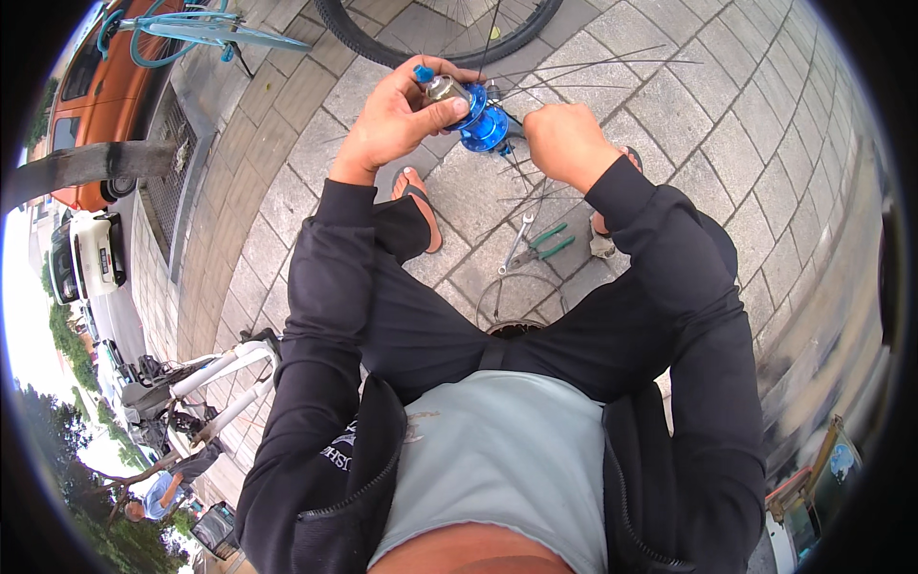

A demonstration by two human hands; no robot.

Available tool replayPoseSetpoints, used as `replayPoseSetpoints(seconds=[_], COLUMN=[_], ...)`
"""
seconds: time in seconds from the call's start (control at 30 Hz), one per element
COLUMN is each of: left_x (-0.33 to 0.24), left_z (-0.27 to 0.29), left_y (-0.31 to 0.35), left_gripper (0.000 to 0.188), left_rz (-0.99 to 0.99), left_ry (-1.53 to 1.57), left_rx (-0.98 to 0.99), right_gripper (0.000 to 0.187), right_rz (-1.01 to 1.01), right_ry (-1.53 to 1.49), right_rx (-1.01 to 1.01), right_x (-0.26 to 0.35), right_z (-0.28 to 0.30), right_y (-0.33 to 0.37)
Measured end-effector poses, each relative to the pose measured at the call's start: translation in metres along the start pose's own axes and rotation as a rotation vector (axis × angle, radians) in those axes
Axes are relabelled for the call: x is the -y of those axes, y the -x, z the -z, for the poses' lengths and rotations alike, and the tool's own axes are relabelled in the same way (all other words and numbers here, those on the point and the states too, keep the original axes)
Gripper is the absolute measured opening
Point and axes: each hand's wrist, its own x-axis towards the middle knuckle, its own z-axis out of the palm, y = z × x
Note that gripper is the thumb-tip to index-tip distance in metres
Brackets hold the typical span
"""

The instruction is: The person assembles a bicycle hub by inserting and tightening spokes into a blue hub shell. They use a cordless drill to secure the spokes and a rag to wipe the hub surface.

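Hub (486, 124), a single bright blue one, sits at the upper centre of the frame, between two bare hands. The left hand (404, 117) has it, thumb on the near side and fingers wrapped round behind, where I lose sight of them. The right hand (566, 142) is curled up tight just beside it; whether there's a spoke inside that curl I can't tell from here. One small blue cap (423, 73) pokes up above the left thumb.

Several thin dark spokes (660, 61) fan out toward the upper right, and more dangle below the hub; they cross too much for a sure count. On the pavement (698, 124), near the middle, lie two tools: one wrench (516, 245) and one pair of green-handled pliers (549, 234) just beside it. Below them one thin hoop (479, 298) runs in under the dark trousers, partly covered, with a dark round thing I can't make out.

One wheel (359, 43) is cut off by the top edge. Of two sandalled feet, the right is mostly behind its sleeve. Over at the left: one light-blue bicycle (196, 29), cropped above, one orange vehicle (134, 77), one white car (96, 253), and one person in blue, small and blurred at lower left.
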Motion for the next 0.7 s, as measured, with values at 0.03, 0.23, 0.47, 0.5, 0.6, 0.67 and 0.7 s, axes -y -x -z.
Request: replayPoseSetpoints(seconds=[0.03, 0.23, 0.47, 0.5, 0.6, 0.67, 0.7], left_x=[0.005, 0.009, 0.007, 0.005, 0.002, 0.000, -0.002], left_z=[0.001, 0.003, 0.010, 0.009, 0.012, 0.020, 0.024], left_y=[-0.001, 0.000, 0.003, 0.003, 0.005, 0.006, 0.008], left_gripper=[0.037, 0.038, 0.037, 0.036, 0.035, 0.033, 0.031], left_rz=[-0.016, -0.043, -0.095, -0.100, -0.160, -0.168, -0.171], left_ry=[0.004, -0.004, 0.010, 0.024, 0.040, 0.042, 0.043], left_rx=[0.016, 0.011, -0.008, -0.015, -0.055, -0.044, -0.047], right_gripper=[0.015, 0.021, 0.036, 0.048, 0.050, 0.050, 0.051], right_rz=[-0.026, 0.035, -0.089, -0.176, -0.310, -0.361, -0.393], right_ry=[-0.024, -0.035, -0.230, -0.310, -0.520, -0.598, -0.652], right_rx=[0.059, 0.473, 0.402, 0.387, 0.150, 0.211, 0.228], right_x=[0.000, 0.005, -0.007, -0.012, -0.021, -0.027, -0.027], right_z=[-0.001, -0.011, 0.008, 0.012, -0.008, -0.007, -0.004], right_y=[0.002, 0.015, 0.013, 0.007, -0.001, -0.007, -0.007])
